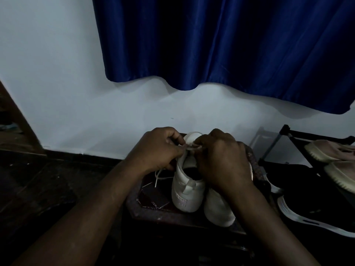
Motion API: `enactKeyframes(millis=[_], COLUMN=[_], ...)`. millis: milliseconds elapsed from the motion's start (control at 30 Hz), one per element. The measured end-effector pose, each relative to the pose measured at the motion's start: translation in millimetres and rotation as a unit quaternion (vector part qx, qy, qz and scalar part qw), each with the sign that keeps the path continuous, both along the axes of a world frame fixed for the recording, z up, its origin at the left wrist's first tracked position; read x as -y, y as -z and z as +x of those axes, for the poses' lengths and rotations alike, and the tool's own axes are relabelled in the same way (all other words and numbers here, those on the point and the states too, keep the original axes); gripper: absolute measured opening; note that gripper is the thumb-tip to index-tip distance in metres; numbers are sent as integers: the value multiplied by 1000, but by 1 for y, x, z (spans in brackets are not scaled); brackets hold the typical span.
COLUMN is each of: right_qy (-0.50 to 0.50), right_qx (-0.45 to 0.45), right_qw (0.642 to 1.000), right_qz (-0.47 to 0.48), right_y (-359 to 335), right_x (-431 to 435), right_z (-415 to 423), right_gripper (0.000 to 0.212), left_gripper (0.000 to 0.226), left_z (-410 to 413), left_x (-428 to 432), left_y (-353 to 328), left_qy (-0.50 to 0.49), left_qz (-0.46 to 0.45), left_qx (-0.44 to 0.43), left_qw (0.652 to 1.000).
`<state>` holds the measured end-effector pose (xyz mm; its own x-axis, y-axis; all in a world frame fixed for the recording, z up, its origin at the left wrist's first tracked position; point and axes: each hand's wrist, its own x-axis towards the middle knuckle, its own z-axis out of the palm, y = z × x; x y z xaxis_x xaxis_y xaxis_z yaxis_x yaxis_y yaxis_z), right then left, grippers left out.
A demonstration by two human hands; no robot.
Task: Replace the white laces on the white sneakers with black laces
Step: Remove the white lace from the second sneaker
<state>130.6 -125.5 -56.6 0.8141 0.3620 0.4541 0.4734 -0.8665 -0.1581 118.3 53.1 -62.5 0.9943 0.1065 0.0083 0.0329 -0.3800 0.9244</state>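
Two white sneakers stand heel-toward-me on a small dark table. The left sneaker is between my hands; the right sneaker is partly hidden under my right wrist. My left hand pinches the white lace near the top eyelets. My right hand has its fingers curled on the same lace over the tongue. A loose lace end hangs to the left of the shoe. No black laces show.
A blue curtain hangs on the white wall behind. At the right, a black rack carries pale shoes; a black shoe with a white sole lies beside the table. The floor at the left is dark.
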Motion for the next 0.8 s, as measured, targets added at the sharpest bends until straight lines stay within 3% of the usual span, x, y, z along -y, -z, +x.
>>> enactKeyframes(millis=[133,200,233,300,400,433,467,500,567,633,667,733,800], right_qy=[1,-30,-40,-56,-106,-121,-126,-122,-95,-70,-63,-61,-50], right_qx=[12,-10,-53,-121,-214,-248,-264,-257,-188,-103,-70,-44,-62], right_qw=[1000,991,965,844,643,602,600,637,781,917,958,992,997], right_qz=[-10,129,254,520,727,749,744,716,588,380,272,100,0], right_y=[4,7,6,-1,-11,-14,-16,-17,-15,-7,-3,2,2], right_x=[-5,-1,1,9,15,14,13,11,10,9,7,5,3], right_z=[0,4,7,10,9,6,3,0,-3,-1,1,3,4], right_gripper=[20,9,6,7,15,19,20,19,13,18,21,25,24], left_gripper=[20,21,21,21,21,21,21,20,19,18,18,18,18], left_z=[1,1,1,0,1,2,2,3,2,2,1,1,-1], left_x=[0,0,0,0,1,1,1,1,0,0,-1,-2,-2], left_y=[-1,-1,0,-1,0,0,0,0,0,0,0,0,-1], left_qy=[-1,-3,-4,-5,-4,-4,-4,-2,1,3,3,3,3], left_qz=[-5,-7,-8,-11,-13,-13,-12,-11,-10,-9,-11,-15,-13], left_qx=[2,1,1,-1,-4,-4,-4,-4,-4,-2,-1,-4,-7], left_qw=[1000,1000,1000,1000,1000,1000,1000,1000,1000,1000,1000,1000,1000])
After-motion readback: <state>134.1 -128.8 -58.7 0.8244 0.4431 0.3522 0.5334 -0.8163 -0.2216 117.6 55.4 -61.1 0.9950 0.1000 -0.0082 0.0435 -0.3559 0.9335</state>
